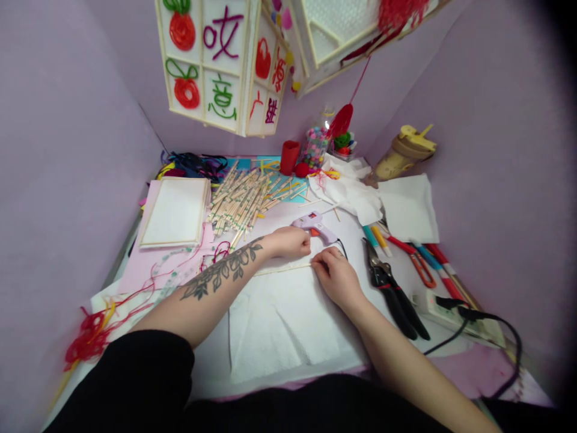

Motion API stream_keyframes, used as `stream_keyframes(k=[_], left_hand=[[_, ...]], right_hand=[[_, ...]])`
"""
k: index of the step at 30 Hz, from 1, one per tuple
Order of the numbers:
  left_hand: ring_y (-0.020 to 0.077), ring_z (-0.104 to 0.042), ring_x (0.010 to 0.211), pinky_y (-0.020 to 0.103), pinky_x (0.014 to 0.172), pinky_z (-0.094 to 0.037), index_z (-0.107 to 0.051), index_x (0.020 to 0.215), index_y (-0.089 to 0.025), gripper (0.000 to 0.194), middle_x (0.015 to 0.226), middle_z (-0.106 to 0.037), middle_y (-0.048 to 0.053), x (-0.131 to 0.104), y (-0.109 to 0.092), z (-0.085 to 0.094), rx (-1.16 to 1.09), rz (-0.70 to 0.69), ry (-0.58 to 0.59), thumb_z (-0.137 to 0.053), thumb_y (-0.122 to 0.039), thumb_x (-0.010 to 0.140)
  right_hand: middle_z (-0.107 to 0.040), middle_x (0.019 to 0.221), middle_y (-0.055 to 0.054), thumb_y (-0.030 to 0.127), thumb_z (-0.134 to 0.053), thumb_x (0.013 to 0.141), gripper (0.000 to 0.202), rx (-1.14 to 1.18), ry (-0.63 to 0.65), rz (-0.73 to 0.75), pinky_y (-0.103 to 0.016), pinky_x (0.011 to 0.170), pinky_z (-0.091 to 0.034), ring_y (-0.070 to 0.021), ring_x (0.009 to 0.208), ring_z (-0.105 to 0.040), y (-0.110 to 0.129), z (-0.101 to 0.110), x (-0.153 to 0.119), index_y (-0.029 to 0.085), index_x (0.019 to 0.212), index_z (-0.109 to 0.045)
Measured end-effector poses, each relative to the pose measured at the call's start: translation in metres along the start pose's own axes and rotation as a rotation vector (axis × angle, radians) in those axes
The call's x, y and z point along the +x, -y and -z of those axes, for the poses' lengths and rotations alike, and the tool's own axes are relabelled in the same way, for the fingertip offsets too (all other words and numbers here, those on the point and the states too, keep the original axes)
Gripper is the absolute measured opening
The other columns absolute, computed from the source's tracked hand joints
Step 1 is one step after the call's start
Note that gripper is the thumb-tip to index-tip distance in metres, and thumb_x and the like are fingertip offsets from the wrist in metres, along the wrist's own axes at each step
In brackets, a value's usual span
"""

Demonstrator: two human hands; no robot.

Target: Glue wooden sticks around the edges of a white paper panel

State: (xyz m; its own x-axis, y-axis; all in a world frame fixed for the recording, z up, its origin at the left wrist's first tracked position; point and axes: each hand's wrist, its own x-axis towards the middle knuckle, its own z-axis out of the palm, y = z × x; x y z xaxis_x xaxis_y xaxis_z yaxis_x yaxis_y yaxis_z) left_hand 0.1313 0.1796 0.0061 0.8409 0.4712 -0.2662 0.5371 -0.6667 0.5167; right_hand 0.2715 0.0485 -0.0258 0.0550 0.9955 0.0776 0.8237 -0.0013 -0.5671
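My left hand (pixel 295 242) is closed in a fist just above the far edge of a white tissue sheet (pixel 279 331); whatever its fingers hold is hidden. A thin wooden stick (pixel 283 269) lies along that edge of the sheet. My right hand (pixel 333 270) pinches the stick's right end between thumb and fingertips. Right behind my hands rests a lilac glue gun (pixel 318 225) with an orange trigger, its dark cord running down toward my right hand.
Wooden sticks (pixel 241 201) are heaped at the back left, beside white framed panels (pixel 175 211). Black-handled pruning shears (pixel 392 288) and a power strip (pixel 464 319) lie on the right. A beige cup (pixel 403 153) stands behind. Decorated lanterns (pixel 207 66) hang overhead.
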Motion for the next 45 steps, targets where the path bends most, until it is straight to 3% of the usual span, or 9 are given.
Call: stream_keyframes(k=[15,23,27,30,33,37,41,45], left_hand=[[0.0171,-0.061,0.075,0.024,0.062,-0.040,-0.067,0.080,-0.021,0.020,0.083,-0.070,0.002,0.001,0.002,-0.001,0.000,0.009,-0.005,-0.049,-0.028,0.076],[0.0148,-0.059,0.078,0.021,0.065,-0.041,-0.065,0.083,-0.018,0.018,0.085,-0.068,0.000,-0.001,0.000,0.001,-0.146,-0.006,-0.026,-0.052,-0.029,0.079],[0.0137,-0.059,0.078,0.021,0.069,-0.041,-0.064,0.090,-0.016,0.024,0.084,-0.067,0.000,-0.030,0.008,0.025,-0.223,-0.013,-0.118,-0.047,-0.032,0.084],[0.0144,-0.058,0.076,0.022,0.069,-0.040,-0.065,0.083,-0.017,0.021,0.081,-0.067,0.001,-0.075,0.022,0.048,-0.054,0.068,-0.155,-0.048,-0.029,0.083],[0.0160,-0.059,0.076,0.024,0.067,-0.039,-0.066,0.081,-0.020,0.019,0.083,-0.068,0.001,-0.123,0.035,0.056,0.098,0.259,-0.133,-0.048,-0.027,0.082],[0.0181,-0.061,0.080,0.025,0.065,-0.038,-0.066,0.087,-0.023,0.019,0.091,-0.069,0.002,-0.160,0.040,0.037,0.152,0.396,-0.103,-0.049,-0.028,0.081],[0.0204,-0.062,0.087,0.026,0.067,-0.040,-0.063,0.091,-0.024,0.017,0.100,-0.068,0.002,-0.167,0.035,0.013,0.169,0.435,-0.154,-0.049,-0.027,0.082],[0.0208,-0.063,0.087,0.027,0.069,-0.041,-0.061,0.091,-0.022,0.017,0.100,-0.066,0.004,-0.165,0.032,0.003,0.156,0.497,-0.153,-0.046,-0.026,0.084]], right_hand=[[-0.057,0.088,-0.006,0.021,-0.049,0.085,0.013,0.037,-0.019,0.021,-0.033,0.078,-0.043,-0.0214,0.088,-0.055,-0.002,-0.001,-0.001,0.020,0.082,-0.061],[-0.057,0.079,-0.004,0.028,-0.053,0.082,0.014,0.232,-0.178,-0.076,-0.030,0.068,-0.044,-0.0183,0.074,-0.053,-0.001,0.006,-0.002,0.020,0.075,-0.062],[-0.061,0.081,-0.005,0.031,-0.051,0.084,0.018,0.264,-0.173,-0.085,-0.030,0.070,-0.044,-0.0186,0.077,-0.056,-0.003,0.015,-0.004,0.019,0.077,-0.063],[-0.065,0.083,-0.005,0.034,-0.050,0.084,0.021,0.195,-0.016,-0.037,-0.030,0.068,-0.044,-0.0180,0.073,-0.057,-0.003,0.033,-0.007,0.020,0.079,-0.065],[-0.067,0.082,-0.004,0.031,-0.051,0.082,0.018,0.072,0.140,0.044,-0.029,0.066,-0.044,-0.0170,0.068,-0.058,0.004,0.053,-0.002,0.022,0.080,-0.067],[-0.069,0.086,-0.004,0.019,-0.052,0.078,0.016,-0.077,0.215,0.115,-0.029,0.071,-0.043,-0.0190,0.076,-0.061,0.023,0.060,0.019,0.022,0.080,-0.068],[-0.069,0.092,-0.006,0.008,-0.050,0.075,0.024,-0.190,0.257,0.096,-0.029,0.072,-0.042,-0.0206,0.082,-0.061,0.032,0.035,0.044,0.021,0.087,-0.067],[-0.065,0.099,-0.012,0.006,-0.055,0.073,0.026,-0.251,0.280,0.141,-0.030,0.074,-0.041,-0.0239,0.090,-0.060,0.024,0.010,0.053,0.017,0.095,-0.064]])
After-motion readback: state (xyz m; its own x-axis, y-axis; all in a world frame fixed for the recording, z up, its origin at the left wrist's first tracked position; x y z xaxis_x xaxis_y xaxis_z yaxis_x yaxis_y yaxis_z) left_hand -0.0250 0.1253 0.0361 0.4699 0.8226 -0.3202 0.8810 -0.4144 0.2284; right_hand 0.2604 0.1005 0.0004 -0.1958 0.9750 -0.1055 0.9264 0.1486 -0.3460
